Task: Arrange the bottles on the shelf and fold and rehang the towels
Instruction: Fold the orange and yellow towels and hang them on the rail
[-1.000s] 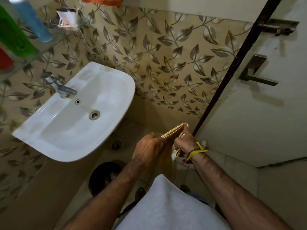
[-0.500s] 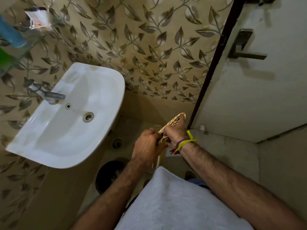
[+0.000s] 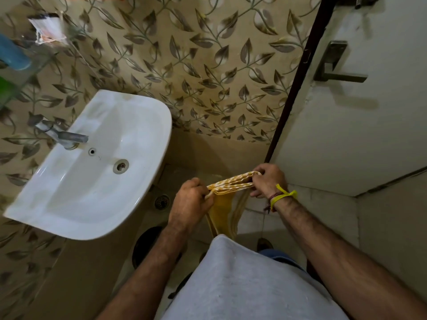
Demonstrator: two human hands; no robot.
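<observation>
Leaf-patterned bathroom wall, white washbasin (image 3: pixel 92 172) at left — towel folding in progress.
Left hand (image 3: pixel 189 204) and right hand (image 3: pixel 268 179) each pinch an end of the yellow checked towel (image 3: pixel 231 183), stretched taut between them — likely to square the fold.

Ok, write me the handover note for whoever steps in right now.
Left hand: grips one end of the yellow towel.
Right hand: grips the other end; the top edge is stretched between them and the rest hangs down, right of the sink.
Bottles: a blue bottle and a green bottle on the glass shelf at upper left, mostly out of frame.
Done: towel looks part folded.
Left: finish folding, rehang it; whether the bottles are arranged cannot be told.
</observation>
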